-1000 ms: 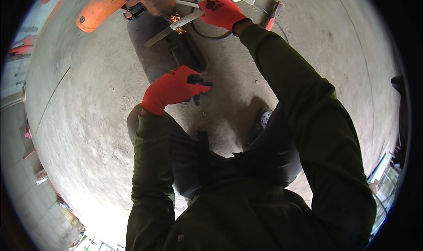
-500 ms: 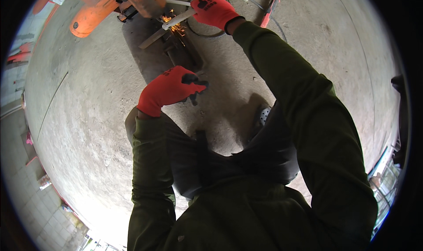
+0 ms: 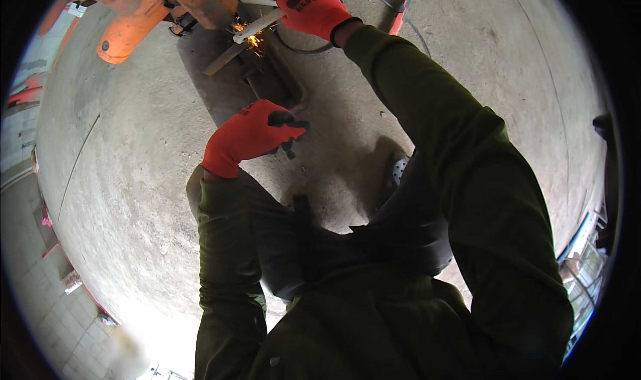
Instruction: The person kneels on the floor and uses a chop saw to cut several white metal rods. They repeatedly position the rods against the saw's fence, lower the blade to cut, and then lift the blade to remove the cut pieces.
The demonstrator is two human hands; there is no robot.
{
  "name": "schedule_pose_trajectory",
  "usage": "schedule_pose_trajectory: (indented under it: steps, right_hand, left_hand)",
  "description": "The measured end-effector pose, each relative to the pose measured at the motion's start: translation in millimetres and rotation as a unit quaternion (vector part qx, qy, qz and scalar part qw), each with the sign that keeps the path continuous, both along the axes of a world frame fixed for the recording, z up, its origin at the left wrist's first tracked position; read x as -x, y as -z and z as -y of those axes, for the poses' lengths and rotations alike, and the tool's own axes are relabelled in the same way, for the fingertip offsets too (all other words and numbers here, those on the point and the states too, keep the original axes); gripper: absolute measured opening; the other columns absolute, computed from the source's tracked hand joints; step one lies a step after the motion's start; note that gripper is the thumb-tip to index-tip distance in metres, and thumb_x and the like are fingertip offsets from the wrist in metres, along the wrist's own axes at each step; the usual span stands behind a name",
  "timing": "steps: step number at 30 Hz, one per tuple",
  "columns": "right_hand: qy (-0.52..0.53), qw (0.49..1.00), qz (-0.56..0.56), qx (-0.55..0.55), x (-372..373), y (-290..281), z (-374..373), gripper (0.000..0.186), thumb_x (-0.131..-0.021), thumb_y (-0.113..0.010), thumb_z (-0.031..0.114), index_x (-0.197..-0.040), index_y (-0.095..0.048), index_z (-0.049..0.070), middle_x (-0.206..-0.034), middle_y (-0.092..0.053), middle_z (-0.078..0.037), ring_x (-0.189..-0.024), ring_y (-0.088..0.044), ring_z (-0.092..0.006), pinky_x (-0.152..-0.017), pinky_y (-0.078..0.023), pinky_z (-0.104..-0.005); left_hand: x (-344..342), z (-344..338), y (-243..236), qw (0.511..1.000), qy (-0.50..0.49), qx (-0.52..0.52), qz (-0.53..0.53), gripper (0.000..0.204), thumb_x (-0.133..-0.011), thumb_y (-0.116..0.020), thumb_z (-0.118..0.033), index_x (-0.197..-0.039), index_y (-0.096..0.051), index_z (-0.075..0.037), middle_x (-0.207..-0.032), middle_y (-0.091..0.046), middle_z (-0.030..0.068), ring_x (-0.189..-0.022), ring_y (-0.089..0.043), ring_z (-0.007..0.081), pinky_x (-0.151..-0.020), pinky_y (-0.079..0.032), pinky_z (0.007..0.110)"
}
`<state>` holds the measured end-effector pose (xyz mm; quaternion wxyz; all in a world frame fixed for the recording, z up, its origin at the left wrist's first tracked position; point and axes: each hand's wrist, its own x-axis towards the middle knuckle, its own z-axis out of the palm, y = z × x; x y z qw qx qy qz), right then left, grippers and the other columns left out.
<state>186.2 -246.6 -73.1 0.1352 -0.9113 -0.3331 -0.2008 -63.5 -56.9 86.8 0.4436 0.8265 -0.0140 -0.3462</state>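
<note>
At the top, my right hand [image 3: 312, 10], in a red glove, is closed around a pale grey metal bar [image 3: 258, 26]. Sparks [image 3: 253, 41] fly by the bar's left end, below the orange housing of a cut-off saw [image 3: 203, 3]. A duller flat strip [image 3: 225, 59] lies in line with the bar, over the saw's dark metal base [image 3: 207, 83]. My left hand [image 3: 250, 136], gloved in red with black-coated fingers, rests above my left knee, apart from the saw. Its fingers are curled together; whether they hold anything is hidden.
Right of my right hand, a red-handled tool [image 3: 401, 13] lies on the concrete floor [image 3: 133, 166]. A dark cable [image 3: 304, 50] loops behind the bar. My shoe [image 3: 399, 171] is on the floor between saw base and right knee. A tiled wall [image 3: 40, 300] edges the left.
The whole view has shifted slightly, so saw and hands appear a little further left. My right hand stays on the bar and sparks continue. The left hand keeps its curled pose.
</note>
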Motion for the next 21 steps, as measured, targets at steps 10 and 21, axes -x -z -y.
schedule_pose_trajectory:
  steps: [10, 21]
  right_hand:
    - [-0.005, 0.990, 0.099, 0.102, 37.1, -66.9, -41.9, 0.023, -0.086, -0.059, 0.029, -0.072, -0.064, 0.011, -0.072, -0.067, -0.015, -0.077, -0.067, -0.0353, -0.073, -0.050, -0.0540]
    - [0.014, 0.978, 0.121, 0.168, 42.9, -83.2, -50.1, 0.021, -0.088, -0.058, 0.019, -0.070, -0.064, 0.010, -0.073, -0.067, -0.015, -0.076, -0.066, -0.0339, -0.074, -0.050, -0.0512]
  left_hand:
    - [13.2, -25.9, 0.7, 0.999, -0.028, -0.027, 0.016, 0.043, -0.083, -0.087, -0.028, -0.110, -0.064, -0.003, -0.085, -0.071, 0.0053, -0.066, -0.066, 0.0096, -0.059, -0.053, 0.028]
    - [13.9, -27.2, 1.5, 0.999, -0.027, -0.024, 0.023, 0.044, -0.084, -0.087, -0.028, -0.111, -0.063, -0.003, -0.085, -0.072, 0.0057, -0.066, -0.066, 0.0099, -0.058, -0.053, 0.028]
